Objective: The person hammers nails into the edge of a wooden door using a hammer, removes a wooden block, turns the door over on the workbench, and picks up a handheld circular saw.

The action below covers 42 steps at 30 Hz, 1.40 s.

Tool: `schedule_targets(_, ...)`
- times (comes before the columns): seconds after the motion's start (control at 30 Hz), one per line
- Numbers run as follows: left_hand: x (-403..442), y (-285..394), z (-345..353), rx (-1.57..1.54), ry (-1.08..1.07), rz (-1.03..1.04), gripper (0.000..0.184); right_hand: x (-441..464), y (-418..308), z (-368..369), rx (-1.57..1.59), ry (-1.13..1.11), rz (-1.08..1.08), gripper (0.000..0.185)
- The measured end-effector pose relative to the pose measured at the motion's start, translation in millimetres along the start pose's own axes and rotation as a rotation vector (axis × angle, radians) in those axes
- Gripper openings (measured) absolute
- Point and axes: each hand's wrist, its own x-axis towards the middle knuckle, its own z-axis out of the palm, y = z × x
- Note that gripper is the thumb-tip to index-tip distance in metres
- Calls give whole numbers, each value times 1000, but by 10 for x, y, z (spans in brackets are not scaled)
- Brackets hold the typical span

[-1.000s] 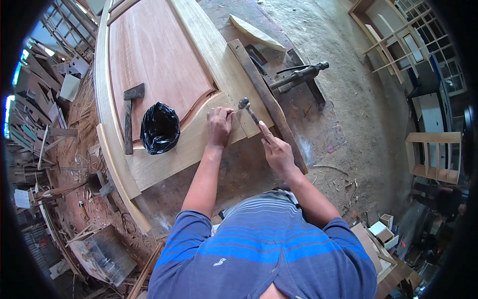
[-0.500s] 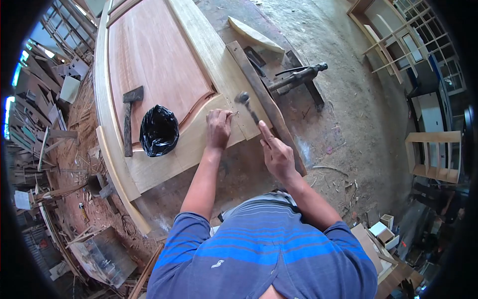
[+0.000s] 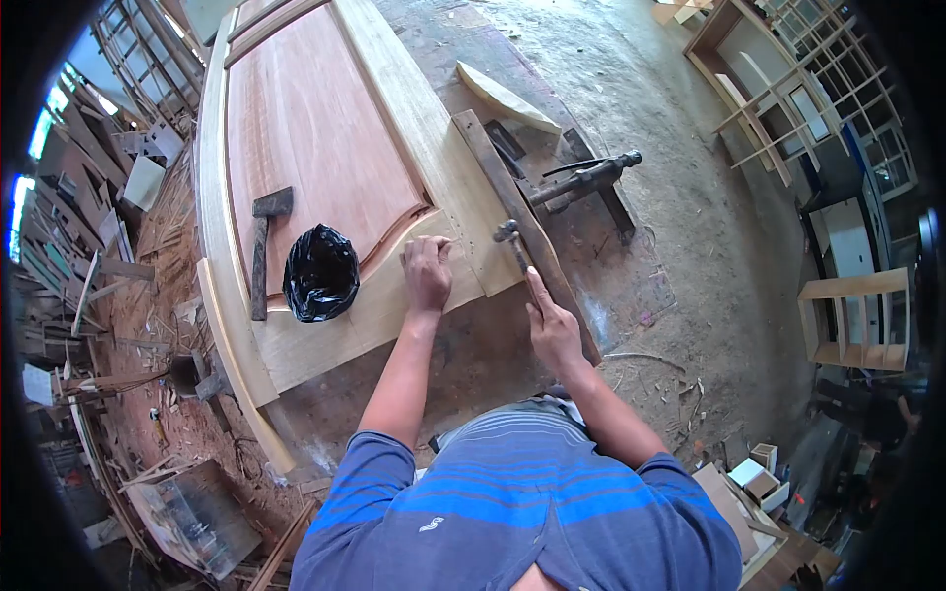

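Observation:
My right hand [image 3: 555, 333] is closed around the handle of a hammer [image 3: 519, 248], its forefinger lying along it. The metal head is up near the dark wooden bar at the panel's edge. My left hand [image 3: 428, 274] rests over the pale frame of a wooden door [image 3: 296, 128], thumb and fingers pinched together. Something thin seems to show at its fingertips, too small to name. Left of that hand a black plastic bag [image 3: 321, 274] stands with its mouth gaping. Beside the bag lies a hatchet-shaped tool [image 3: 261, 251] with a wooden handle.
A metal clamp [image 3: 586, 182] on a dark wooden bar [image 3: 527, 236] borders the door's right side. A curved offcut [image 3: 507, 98] lies beyond it. Wood scraps and shavings cover the floor at left. Shelf frames [image 3: 855, 320] stand at right, near another person.
The hammer and my right hand have shifted right and slightly toward me. My left hand has drawn back a little, its fingers curled more. The view has moved slightly.

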Motion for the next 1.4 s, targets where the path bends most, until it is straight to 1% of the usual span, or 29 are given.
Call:
schedule_targets(0.13,191,-206,106,-63,24,-14,8,-38,28,-41,-5,-33,54,72)
schedule_targets(0.2,238,-263,156,-77,-10,-3,7,-32,-13,-31,-17,-34,56,72)
schedule_targets(0.3,265,-282,188,-81,-11,33,7,-13,38,26,-29,84,-98,72)
schedule_targets(0.47,234,-240,177,-73,-22,18,7,76,13,39,4,71,-115,70)
schedule_targets(0.6,249,-233,171,-47,-18,42,7,283,-225,-29,13,57,-157,70)
schedule_targets(0.7,236,-217,156,-41,-20,46,7,430,-491,-21,85,210,-372,69)
schedule_targets(0.8,260,-200,160,-56,-11,51,6,444,-275,207,-33,218,-365,68)
schedule_targets(0.9,252,-214,163,-53,-22,48,5,472,-242,282,-315,-72,-135,66)
schedule_targets(0.93,251,-223,168,-49,-32,47,5,475,-287,220,-360,-123,-103,68)
schedule_targets(1.03,245,-228,177,-54,-38,44,6,460,-346,146,-81,111,-326,66)
schedule_targets(1.13,225,-239,170,-58,-33,29,6,470,-338,224,-19,253,-433,60)
schedule_targets(1.23,253,-243,194,-55,-38,46,6,555,-374,188,-358,-245,-12,72)
schedule_targets(1.27,236,-267,204,-51,-50,59,7,521,-397,150,-385,-245,-24,71)
schedule_targets(1.3,344,-247,223,-49,-8,83,6,591,-407,104,-421,-242,-59,70)
schedule_targets(1.4,247,-220,194,-52,41,86,7,559,-393,152,-74,185,-419,68)
